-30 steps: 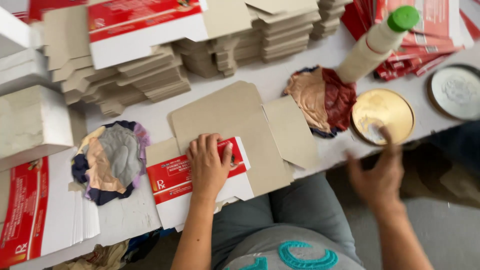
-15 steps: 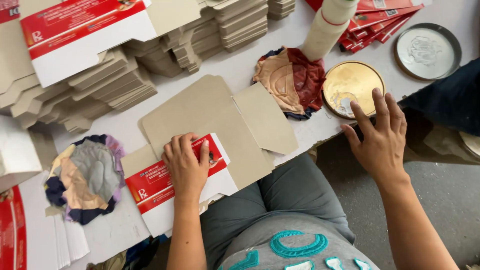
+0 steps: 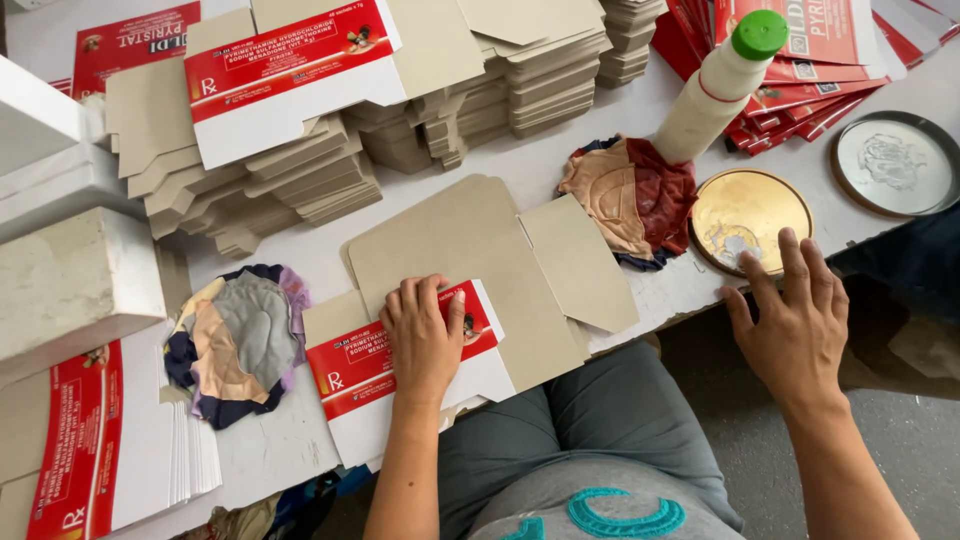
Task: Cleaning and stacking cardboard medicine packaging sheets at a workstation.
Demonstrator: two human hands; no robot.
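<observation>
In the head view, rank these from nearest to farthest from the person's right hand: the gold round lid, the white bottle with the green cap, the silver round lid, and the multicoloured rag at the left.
From the right hand:
1. Gold round lid, just above the fingertips.
2. and 3. Silver round lid, up and right, and white bottle with green cap, upper left: too close to call.
4. Multicoloured rag, far left, beyond the left hand.

Left hand (image 3: 425, 335) lies flat, palm down, on a folded red-and-white carton panel (image 3: 400, 375), which rests on an unfolded brown carton blank (image 3: 480, 250) at the table edge (image 3: 655, 300). Right hand (image 3: 795, 325) hovers with fingers spread, fingertips at the near rim of a gold round lid (image 3: 750, 215). A white bottle with green cap (image 3: 720, 85) stands tilted behind a crumpled rag (image 3: 630, 200); stacks of flat blanks (image 3: 300, 180) lie beyond.
</observation>
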